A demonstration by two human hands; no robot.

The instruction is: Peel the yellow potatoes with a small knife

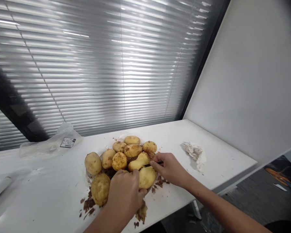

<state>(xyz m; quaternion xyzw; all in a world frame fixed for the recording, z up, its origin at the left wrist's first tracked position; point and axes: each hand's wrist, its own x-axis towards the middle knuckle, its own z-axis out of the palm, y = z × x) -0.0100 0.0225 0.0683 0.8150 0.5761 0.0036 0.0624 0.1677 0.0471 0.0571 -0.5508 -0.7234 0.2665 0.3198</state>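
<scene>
Pinching a slim black tool (147,165), the right hand (171,168) is working beside a round yellow potato (147,177) the left hand (124,191) is gripping, ideally firmly.

Potatoes (132,150) block the middle; bare tabletop (55,187) lies left.

this looks like an office: slatted blinds (145,74) hang beyond the right hand (171,169), a white desk (50,191) lies beneath it, dark grey floor (247,200) shows to its right.
</scene>
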